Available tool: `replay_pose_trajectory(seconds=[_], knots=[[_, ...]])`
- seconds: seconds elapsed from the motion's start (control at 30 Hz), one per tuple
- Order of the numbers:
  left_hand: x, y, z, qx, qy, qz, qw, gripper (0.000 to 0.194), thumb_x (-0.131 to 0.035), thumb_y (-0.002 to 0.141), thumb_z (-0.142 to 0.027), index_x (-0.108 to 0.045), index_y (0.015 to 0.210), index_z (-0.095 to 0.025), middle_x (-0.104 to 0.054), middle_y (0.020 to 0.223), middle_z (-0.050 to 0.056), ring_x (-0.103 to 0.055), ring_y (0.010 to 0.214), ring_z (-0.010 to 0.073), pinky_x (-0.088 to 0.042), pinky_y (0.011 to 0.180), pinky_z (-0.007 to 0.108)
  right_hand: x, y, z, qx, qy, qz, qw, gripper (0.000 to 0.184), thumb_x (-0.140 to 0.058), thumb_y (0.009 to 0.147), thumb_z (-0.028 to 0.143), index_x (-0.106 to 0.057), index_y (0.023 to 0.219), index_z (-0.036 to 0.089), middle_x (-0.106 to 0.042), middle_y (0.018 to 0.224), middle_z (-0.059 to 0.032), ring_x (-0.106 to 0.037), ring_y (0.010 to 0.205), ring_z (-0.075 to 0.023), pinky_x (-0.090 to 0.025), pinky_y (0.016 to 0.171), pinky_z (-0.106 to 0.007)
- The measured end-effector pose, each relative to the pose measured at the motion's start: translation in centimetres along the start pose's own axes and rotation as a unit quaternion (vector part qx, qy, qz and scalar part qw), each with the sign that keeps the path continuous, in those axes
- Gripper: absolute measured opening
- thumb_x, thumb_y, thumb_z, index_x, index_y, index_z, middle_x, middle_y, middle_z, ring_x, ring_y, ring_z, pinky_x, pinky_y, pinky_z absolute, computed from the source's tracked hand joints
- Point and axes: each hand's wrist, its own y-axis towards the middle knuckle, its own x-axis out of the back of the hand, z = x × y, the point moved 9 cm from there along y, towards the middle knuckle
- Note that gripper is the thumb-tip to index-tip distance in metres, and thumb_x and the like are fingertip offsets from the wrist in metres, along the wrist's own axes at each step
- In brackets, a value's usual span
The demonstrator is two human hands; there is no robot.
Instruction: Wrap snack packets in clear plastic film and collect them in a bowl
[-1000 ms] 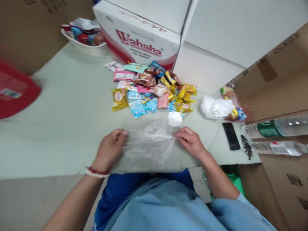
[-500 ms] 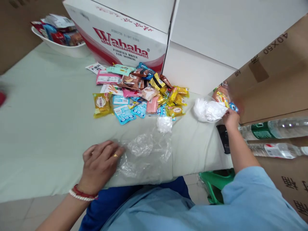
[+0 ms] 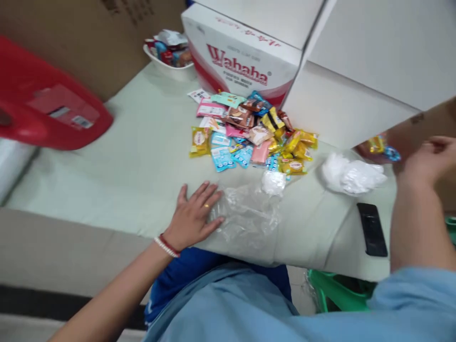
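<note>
My left hand (image 3: 195, 216) lies flat with fingers spread on the left edge of a clear plastic bag (image 3: 249, 216) near the table's front edge. My right hand (image 3: 429, 159) is raised at the far right, fingers loosely curled, beside a filled snack bag (image 3: 379, 145); it is blurred and I cannot make out anything in it. A bundle of white plastic bags (image 3: 351, 175) sits just left of that hand. A pile of several colourful snack packets (image 3: 249, 135) lies behind the clear bag.
A pale green cloth covers the table (image 3: 117, 161). A Wahaha carton (image 3: 242, 66) and a white box (image 3: 356, 90) stand at the back. A white bowl of snacks (image 3: 171, 52), a red basket (image 3: 46, 109), a black phone (image 3: 372, 229), a green stool (image 3: 338, 292).
My right hand left the clear bag, reached right to the snack bag, and now hovers raised there. My left hand opened flat on the clear bag. The view swung left.
</note>
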Motion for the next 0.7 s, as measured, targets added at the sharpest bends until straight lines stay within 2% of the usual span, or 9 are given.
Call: replay_pose_trajectory(seconds=[0.07,0.13,0.2,0.23,0.3,0.4,0.53,0.63,0.7], knots=[[-0.5,0.1,-0.1,0.004,0.001,0.031,0.999,0.070,-0.057,0.095,-0.059,-0.045,0.156,-0.026,-0.045,0.163,0.019,-0.039,0.153,0.0407,-0.004,0.123,0.074,3.1,-4.9,5.3,0.046,0.111,-0.079,0.990,0.045,-0.048,0.101,0.056,-0.070,0.131,0.032,-0.066,0.129,-0.0236,-0.063,0.123,-0.0423,-0.045,0.097,-0.065],[-0.7,0.2,-0.1,0.011,0.000,0.047,0.999,0.077,-0.057,0.095,-0.061,-0.039,0.160,-0.025,-0.039,0.167,0.020,-0.037,0.154,0.0414,-0.002,0.122,0.075,1.1,-12.0,12.4,0.133,0.198,0.094,0.967,0.026,-0.060,0.097,0.049,-0.076,0.116,0.041,-0.072,0.116,-0.0142,-0.069,0.113,-0.0356,-0.053,0.097,-0.058],[-0.6,0.1,-0.1,0.015,-0.002,0.054,0.998,0.081,-0.055,0.095,-0.062,-0.033,0.163,-0.024,-0.035,0.169,0.022,-0.036,0.154,0.0417,-0.003,0.122,0.075,-2.0,-21.5,20.1,0.249,0.289,0.330,0.863,0.017,-0.067,0.094,0.040,-0.079,0.106,0.040,-0.077,0.109,-0.0073,-0.073,0.104,-0.0301,-0.060,0.091,-0.051],[-0.6,0.0,-0.1,0.016,-0.002,0.060,0.998,0.083,-0.055,0.095,-0.062,-0.031,0.164,-0.023,-0.033,0.169,0.023,-0.036,0.154,0.0417,-0.004,0.121,0.076,-3.4,-26.0,22.6,0.286,0.294,0.417,0.811,0.022,-0.069,0.093,0.035,-0.078,0.112,0.039,-0.077,0.120,-0.0055,-0.074,0.106,-0.0280,-0.062,0.089,-0.046],[-0.3,-0.7,0.0,0.016,-0.003,0.076,0.997,0.084,-0.055,0.096,-0.059,-0.027,0.165,-0.021,-0.031,0.170,0.024,-0.035,0.155,0.0414,-0.004,0.121,0.077,-5.7,-31.4,24.2,0.312,0.250,0.479,0.782,0.034,-0.068,0.093,0.028,-0.074,0.125,0.035,-0.068,0.141,-0.0062,-0.074,0.108,-0.0263,-0.063,0.086,-0.042],[0.2,-2.4,0.6,0.023,-0.011,0.096,0.995,0.079,-0.055,0.096,-0.050,-0.029,0.164,-0.020,-0.033,0.169,0.023,-0.037,0.154,0.0397,-0.004,0.121,0.077,-7.5,-33.2,21.1,0.302,0.175,0.499,0.794,0.033,-0.058,0.098,0.022,-0.074,0.126,0.032,-0.067,0.145,-0.0060,-0.074,0.111,-0.0253,-0.063,0.087,-0.039],[1.0,-4.7,1.3,0.039,-0.037,0.089,0.995,0.064,-0.053,0.097,-0.045,-0.045,0.157,-0.023,-0.045,0.164,0.018,-0.039,0.153,0.0370,-0.004,0.124,0.075,-6.5,-29.9,16.6,0.268,0.136,0.476,0.827,0.030,-0.054,0.099,0.026,-0.078,0.116,0.032,-0.073,0.134,-0.0042,-0.075,0.109,-0.0260,-0.062,0.088,-0.040],[1.2,-5.1,1.2,0.068,-0.055,0.063,0.994,0.054,-0.049,0.101,-0.047,-0.054,0.150,-0.023,-0.051,0.159,0.017,-0.040,0.153,0.0362,-0.008,0.124,0.075,-5.5,-28.6,18.6,0.274,0.109,0.443,0.847,0.032,-0.051,0.098,0.024,-0.078,0.114,0.031,-0.076,0.116,-0.0052,-0.075,0.096,-0.0232,-0.059,0.079,-0.035],[1.1,-5.0,0.9,0.082,-0.060,0.050,0.994,0.047,-0.044,0.105,-0.045,-0.061,0.143,-0.023,-0.055,0.156,0.016,-0.040,0.153,0.0350,-0.011,0.123,0.075,-6.3,-29.7,21.8,0.301,0.068,0.458,0.834,0.031,-0.054,0.095,0.020,-0.079,0.108,0.032,-0.077,0.099,-0.0045,-0.073,0.082,-0.0214,-0.053,0.067,-0.031]])
